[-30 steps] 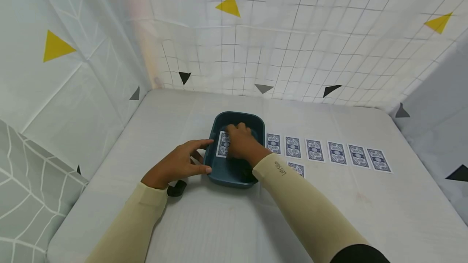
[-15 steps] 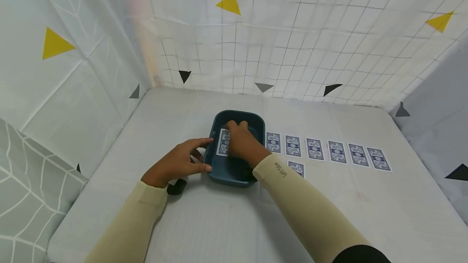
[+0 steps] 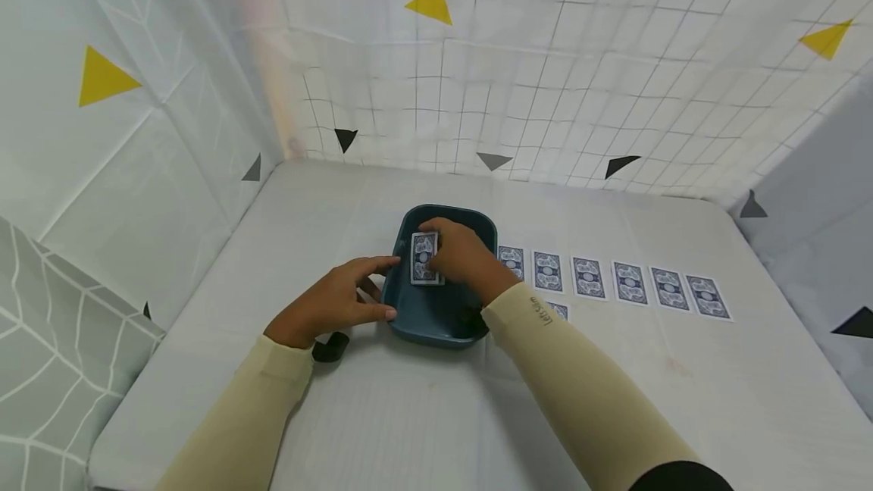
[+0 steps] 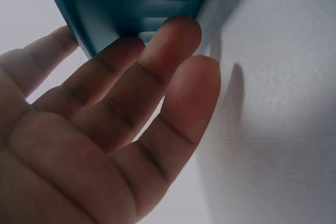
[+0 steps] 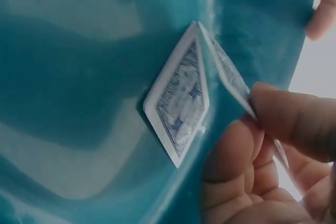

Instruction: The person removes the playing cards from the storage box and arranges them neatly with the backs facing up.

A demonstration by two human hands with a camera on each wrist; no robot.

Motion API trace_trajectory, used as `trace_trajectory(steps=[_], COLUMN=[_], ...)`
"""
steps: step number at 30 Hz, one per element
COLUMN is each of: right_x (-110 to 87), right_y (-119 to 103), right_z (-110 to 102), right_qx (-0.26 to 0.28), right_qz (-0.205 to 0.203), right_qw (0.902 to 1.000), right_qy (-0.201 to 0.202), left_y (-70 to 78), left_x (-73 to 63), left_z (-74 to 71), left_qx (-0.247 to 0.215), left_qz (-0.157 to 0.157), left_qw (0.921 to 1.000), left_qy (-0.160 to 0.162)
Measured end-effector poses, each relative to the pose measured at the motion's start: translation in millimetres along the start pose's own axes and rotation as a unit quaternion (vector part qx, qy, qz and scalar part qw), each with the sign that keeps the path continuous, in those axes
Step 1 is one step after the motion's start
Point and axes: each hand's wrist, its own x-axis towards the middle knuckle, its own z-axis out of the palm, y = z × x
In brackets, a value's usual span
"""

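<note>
A dark teal plastic tray [image 3: 426,328] stands on the white-covered table. Inside it my right hand [image 3: 467,258] pinches a blue-backed playing card [image 5: 228,69] between thumb and fingers, tilted up off the tray floor. Beneath it lies another playing card [image 5: 181,103], back side up, its corner meeting the held card's end in the right wrist view. My left hand [image 3: 334,301] is at the tray's left side, fingers spread and loosely bent, with fingertips right at the outer wall [image 4: 121,3] in the left wrist view.
Right of the tray, several face-down cards [image 3: 588,279] run in a row. One more card [image 3: 559,310] lies nearer, partly behind the right sleeve [image 3: 573,385]. A black object [image 3: 330,348] is by the left wrist. White sheets with triangles [image 3: 428,4] hang behind.
My right hand has shifted slightly right and up, and the card now shows raised in its fingers over another card. The left hand has stayed at the tray's side.
</note>
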Motion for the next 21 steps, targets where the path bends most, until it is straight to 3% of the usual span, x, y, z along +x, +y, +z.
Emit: trace_trajectory(steps=[8,17,21], right_x=[-9.5,-21.3,-27.3], right_y=[0.0,13.3,22.6], right_z=[-23.2,-54.5,-67.4], right_qx=[0.041,0.121,0.132], right_qz=[-0.023,-0.037,-0.039], right_qw=[0.9988,0.9918,0.9904], right_qy=[-0.01,-0.018,-0.014], left_y=[0.7,2.5,1.7], left_x=[-0.1,0.8,0.2], left_z=[1.0,2.0,2.2], left_qx=[-0.001,0.01,0.008], left_qz=[-0.009,-0.021,-0.018], left_qw=[1.0,0.9997,0.9997], left_qy=[0.003,0.01,0.012])
